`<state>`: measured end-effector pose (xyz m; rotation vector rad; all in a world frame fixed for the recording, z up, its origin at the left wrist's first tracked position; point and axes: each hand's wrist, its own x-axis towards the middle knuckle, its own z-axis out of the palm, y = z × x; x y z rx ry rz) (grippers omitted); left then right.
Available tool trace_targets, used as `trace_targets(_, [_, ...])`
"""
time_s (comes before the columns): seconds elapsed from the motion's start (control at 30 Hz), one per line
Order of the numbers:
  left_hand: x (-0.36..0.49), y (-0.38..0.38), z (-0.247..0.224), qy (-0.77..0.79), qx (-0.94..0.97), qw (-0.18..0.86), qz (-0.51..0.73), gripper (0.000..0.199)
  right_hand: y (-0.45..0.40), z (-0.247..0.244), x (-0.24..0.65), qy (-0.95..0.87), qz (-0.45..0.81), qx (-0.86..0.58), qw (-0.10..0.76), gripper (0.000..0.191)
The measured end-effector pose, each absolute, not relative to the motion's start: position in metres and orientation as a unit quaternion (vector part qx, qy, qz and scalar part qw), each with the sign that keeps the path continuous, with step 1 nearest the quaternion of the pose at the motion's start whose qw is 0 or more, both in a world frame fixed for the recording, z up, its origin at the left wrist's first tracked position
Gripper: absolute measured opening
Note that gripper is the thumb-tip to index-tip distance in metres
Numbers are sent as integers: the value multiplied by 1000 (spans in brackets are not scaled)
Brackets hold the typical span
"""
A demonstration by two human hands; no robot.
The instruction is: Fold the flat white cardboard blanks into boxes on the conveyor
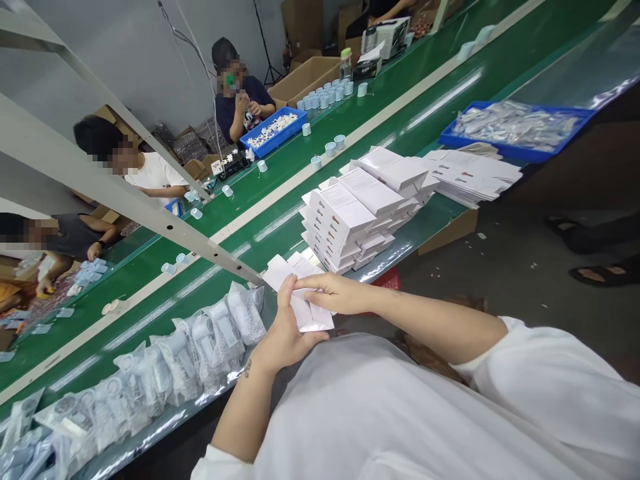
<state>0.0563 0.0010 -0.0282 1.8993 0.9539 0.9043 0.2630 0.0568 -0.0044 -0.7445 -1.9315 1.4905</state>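
Note:
Both my hands are on a white cardboard box point(307, 315) with loose flaps at its far end, held over the bench edge in front of me. My left hand point(286, 337) grips it from the left side, thumb toward me. Across its top lie the fingers of my right hand point(337, 293), and its thumb presses at the box. Just beyond stands a pile of folded white boxes point(345, 207) with small printed pictures on their ends. To the left, a row of bubble-wrapped pale items point(175, 360) lines the bench.
Flat white cartons point(470, 175) lie beside a blue tray point(545, 150) of small plastic packets. A green conveyor point(280, 193) carries light-blue cups point(331, 149). A slanted metal post point(170, 227) rises at the left. Several co-workers sit across the belt.

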Motion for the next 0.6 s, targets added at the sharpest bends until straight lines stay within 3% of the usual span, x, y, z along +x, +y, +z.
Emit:
trace_targets(0.2, [56, 5, -18, 406, 746, 371, 375, 107, 81, -14, 260, -776, 541, -191, 261, 48])
trace_targets(0.37, [55, 3, -14, 402, 784, 300, 366, 106, 77, -20, 240, -655, 657, -262, 267, 55])
trace_targets(0.47, [54, 7, -27, 402, 828, 207, 331, 91, 74, -19, 229, -551, 720, -324, 270, 60])
trace_targets(0.6, [52, 12, -36, 398, 864, 129, 279, 56, 88, -16, 234, -427, 772, -432, 185, 69])
